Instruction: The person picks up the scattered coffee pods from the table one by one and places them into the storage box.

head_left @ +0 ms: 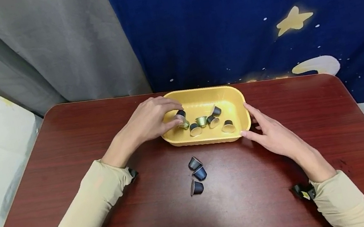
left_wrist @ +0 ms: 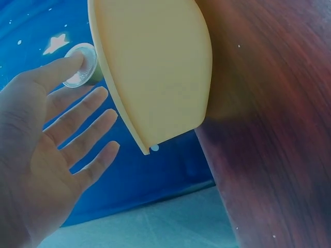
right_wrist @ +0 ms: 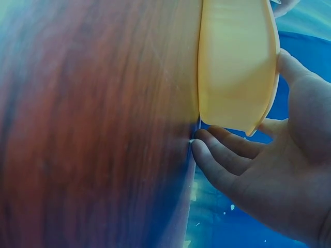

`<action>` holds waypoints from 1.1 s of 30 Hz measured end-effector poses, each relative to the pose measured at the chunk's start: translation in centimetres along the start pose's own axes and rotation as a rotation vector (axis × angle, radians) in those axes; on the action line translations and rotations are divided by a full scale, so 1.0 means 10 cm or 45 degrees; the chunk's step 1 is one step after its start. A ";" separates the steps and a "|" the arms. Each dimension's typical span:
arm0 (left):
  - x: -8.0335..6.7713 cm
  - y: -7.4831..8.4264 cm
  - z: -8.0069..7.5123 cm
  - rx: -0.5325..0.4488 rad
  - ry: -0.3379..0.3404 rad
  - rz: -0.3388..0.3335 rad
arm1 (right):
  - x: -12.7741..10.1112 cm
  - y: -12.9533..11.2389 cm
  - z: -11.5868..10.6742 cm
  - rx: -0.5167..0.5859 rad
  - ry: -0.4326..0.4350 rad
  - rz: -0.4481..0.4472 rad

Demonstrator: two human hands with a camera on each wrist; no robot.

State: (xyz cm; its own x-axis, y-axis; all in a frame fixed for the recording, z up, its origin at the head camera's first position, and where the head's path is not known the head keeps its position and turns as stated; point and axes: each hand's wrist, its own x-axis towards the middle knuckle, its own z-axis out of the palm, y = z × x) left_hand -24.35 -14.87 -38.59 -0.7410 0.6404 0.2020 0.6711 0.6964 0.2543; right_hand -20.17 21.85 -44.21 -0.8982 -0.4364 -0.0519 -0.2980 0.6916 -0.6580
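Observation:
A yellow plastic tray stands near the far edge of the table, with several coffee capsules inside. Over its left end, my left hand pinches a coffee capsule, the thumb on its silvery lid; the head view shows its dark body. Just below it lies a green capsule, partly covered by the thumb. My right hand holds the tray's right end, thumb at the near corner and index finger at the far one. Further right in the tray are another green capsule and several dark ones.
Three dark capsules lie on the reddish-brown table in front of the tray: one greyish, one blue and one nearest me. Behind the table's far edge hang a grey curtain and a blue star-patterned curtain.

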 end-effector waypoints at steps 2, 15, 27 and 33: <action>0.02 0.00 0.00 0.009 -0.005 -0.002 | 0.00 0.00 0.00 -0.002 0.001 0.001; 0.11 -0.04 0.00 0.049 -0.020 0.007 | 0.01 0.01 0.01 0.015 -0.006 0.004; 0.23 -0.03 -0.08 0.069 -0.041 0.021 | 0.01 0.01 0.01 0.007 -0.007 0.000; 0.28 -0.03 -0.09 0.078 -0.083 -0.010 | 0.01 0.03 0.01 0.009 -0.004 -0.008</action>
State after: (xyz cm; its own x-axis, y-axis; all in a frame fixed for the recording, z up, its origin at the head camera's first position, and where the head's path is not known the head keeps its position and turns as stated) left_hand -26.66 -13.61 -37.31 -0.7444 0.6533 0.1379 0.6670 0.7186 0.1966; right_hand -20.34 21.90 -44.52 -0.8952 -0.4429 -0.0499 -0.3016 0.6845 -0.6637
